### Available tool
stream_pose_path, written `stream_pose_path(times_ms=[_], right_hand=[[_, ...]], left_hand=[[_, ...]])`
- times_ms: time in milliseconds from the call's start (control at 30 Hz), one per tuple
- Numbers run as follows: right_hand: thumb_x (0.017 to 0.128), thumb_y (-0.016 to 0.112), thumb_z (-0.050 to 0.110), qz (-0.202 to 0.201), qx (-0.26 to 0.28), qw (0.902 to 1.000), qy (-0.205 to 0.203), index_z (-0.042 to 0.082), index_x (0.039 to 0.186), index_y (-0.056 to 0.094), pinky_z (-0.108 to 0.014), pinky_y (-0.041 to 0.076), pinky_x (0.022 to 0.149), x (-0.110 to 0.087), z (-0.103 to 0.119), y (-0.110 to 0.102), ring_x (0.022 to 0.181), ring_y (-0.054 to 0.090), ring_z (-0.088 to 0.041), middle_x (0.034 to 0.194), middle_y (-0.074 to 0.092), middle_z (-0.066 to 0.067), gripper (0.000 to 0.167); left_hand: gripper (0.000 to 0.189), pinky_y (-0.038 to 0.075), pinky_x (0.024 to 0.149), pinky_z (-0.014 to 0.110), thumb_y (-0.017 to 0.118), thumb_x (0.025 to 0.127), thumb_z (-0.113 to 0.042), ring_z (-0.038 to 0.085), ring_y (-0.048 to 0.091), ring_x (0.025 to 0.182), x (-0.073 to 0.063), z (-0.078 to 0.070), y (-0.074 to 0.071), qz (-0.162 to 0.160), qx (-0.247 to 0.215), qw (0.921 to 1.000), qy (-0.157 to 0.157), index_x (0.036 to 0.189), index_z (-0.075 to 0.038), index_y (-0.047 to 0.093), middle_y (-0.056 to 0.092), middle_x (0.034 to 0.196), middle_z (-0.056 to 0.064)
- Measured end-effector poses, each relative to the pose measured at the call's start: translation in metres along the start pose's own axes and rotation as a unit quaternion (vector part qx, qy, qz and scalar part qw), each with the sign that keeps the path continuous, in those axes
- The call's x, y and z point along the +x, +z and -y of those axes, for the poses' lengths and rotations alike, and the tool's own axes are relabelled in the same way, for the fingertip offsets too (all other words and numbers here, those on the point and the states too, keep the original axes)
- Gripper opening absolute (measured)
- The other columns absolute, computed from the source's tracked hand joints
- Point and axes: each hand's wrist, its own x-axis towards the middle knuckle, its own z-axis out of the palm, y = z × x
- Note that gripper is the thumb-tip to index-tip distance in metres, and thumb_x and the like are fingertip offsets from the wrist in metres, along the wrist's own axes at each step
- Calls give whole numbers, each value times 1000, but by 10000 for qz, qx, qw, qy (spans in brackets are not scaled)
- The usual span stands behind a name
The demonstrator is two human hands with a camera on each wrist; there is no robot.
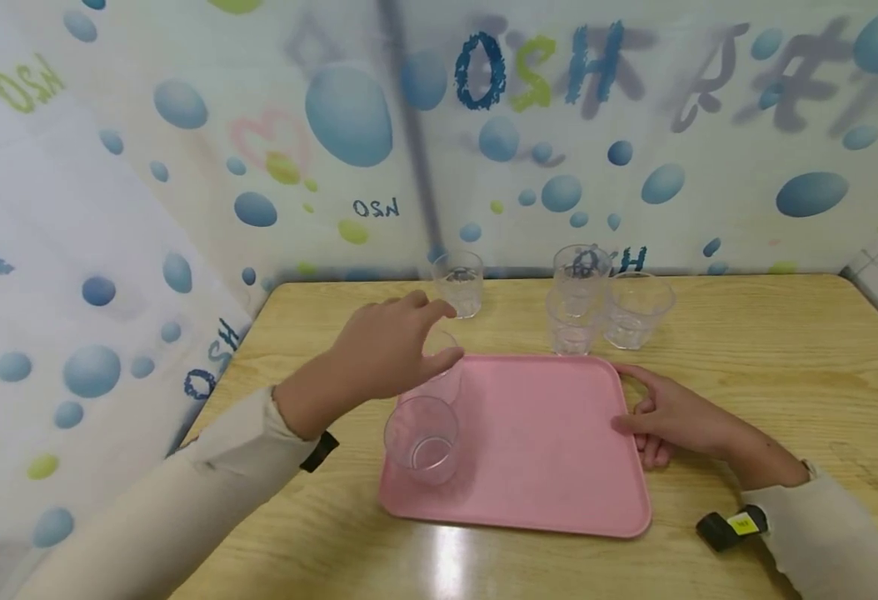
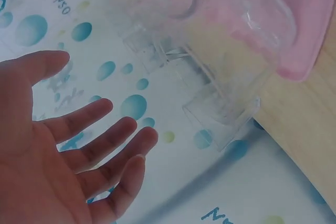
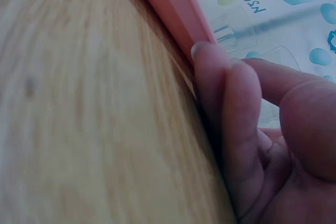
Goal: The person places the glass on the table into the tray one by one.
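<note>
A pink tray (image 1: 544, 450) lies flat on the wooden table, and two clear drinking glasses stand at its left end. The front glass (image 1: 420, 442) is in full view; the rear glass (image 1: 450, 390) is partly hidden behind my left hand (image 1: 386, 346). That hand hovers at the rear glass with thumb and fingers spread apart, and in the left wrist view its palm (image 2: 58, 166) is bare. My right hand (image 1: 671, 417) grips the tray's right edge, thumb over the rim. Its curled fingers (image 3: 241, 108) show low beside the tray's side in the right wrist view.
Beyond the tray, one clear glass (image 1: 460, 287) stands near the table's back edge. Three more are grouped to the right: a rear one (image 1: 581, 271), a front one (image 1: 572, 325) and a wide one (image 1: 637, 312). A patterned curtain (image 1: 499, 183) hangs behind the table (image 1: 769, 333).
</note>
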Motion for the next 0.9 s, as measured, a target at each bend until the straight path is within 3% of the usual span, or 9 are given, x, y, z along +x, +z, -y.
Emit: stream_pose_path(times_ms=[167, 333, 567, 900], right_hand=[[99, 64, 18, -33, -15, 10000, 25, 13, 161, -2, -48, 57, 51, 0, -2, 1, 51, 68, -18, 69, 66, -11, 91], [98, 64, 18, -84, -36, 9999, 48, 13, 161, -2, -47, 57, 51, 0, -1, 1, 50, 67, -17, 69, 65, -10, 91], [98, 65, 19, -149, -73, 9998, 72, 13, 161, -2, -49, 57, 52, -1, -2, 0, 51, 68, -18, 70, 66, -11, 92], [97, 66, 20, -226, -137, 9995, 146, 13, 161, 1, -48, 57, 53, 0, -1, 0, 52, 68, -19, 70, 66, -12, 91]], left_hand=[[54, 56, 76, 45, 58, 95, -55, 27, 68, 100, 31, 3, 1, 463, -59, 9987, -196, 137, -21, 58, 62, 130, 8], [53, 51, 91, 53, 56, 97, -51, 32, 64, 113, 64, 10, 4, 588, -124, 9977, -328, 140, -21, 55, 60, 135, 7], [55, 46, 97, 58, 52, 100, -49, 34, 58, 117, 111, 21, 11, 919, 150, 9943, -521, 145, -19, 48, 54, 137, 10], [64, 42, 104, 61, 48, 101, -50, 34, 46, 135, 145, 34, 27, 1565, 221, 9845, -766, 155, -19, 35, 43, 151, 15]])
